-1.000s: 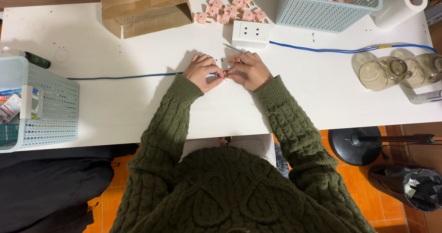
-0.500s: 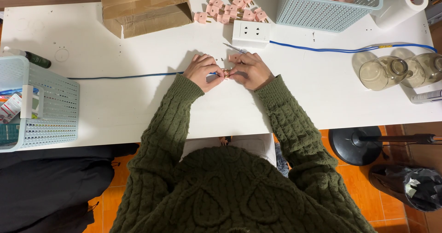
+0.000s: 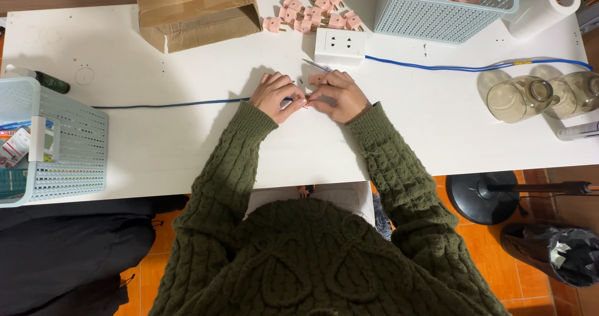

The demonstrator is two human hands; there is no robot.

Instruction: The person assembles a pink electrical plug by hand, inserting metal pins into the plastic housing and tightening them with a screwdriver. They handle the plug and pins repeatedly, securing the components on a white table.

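Observation:
My left hand (image 3: 278, 95) and my right hand (image 3: 337, 95) meet at the middle of the white table (image 3: 187, 147), fingertips pinched together on a small pink plug piece (image 3: 306, 102) at the end of a blue cable (image 3: 168, 104). The cable runs left from my left hand across the table. What the fingers cover is hidden. Just beyond the hands lie a pink plug part (image 3: 316, 78) and a thin metal tool (image 3: 315, 66). Both arms wear dark green knitted sleeves.
A white power strip (image 3: 339, 45) with its own blue cord (image 3: 449, 66) sits beyond the hands. Several pink plugs (image 3: 315, 14) lie behind it. Pale blue baskets stand at far right (image 3: 437, 13) and left (image 3: 62, 147). A cardboard box (image 3: 193, 10), glass jars (image 3: 521, 99), paper roll (image 3: 543, 7).
The hands stay pressed together at the same spot; only small finger shifts on the plug piece.

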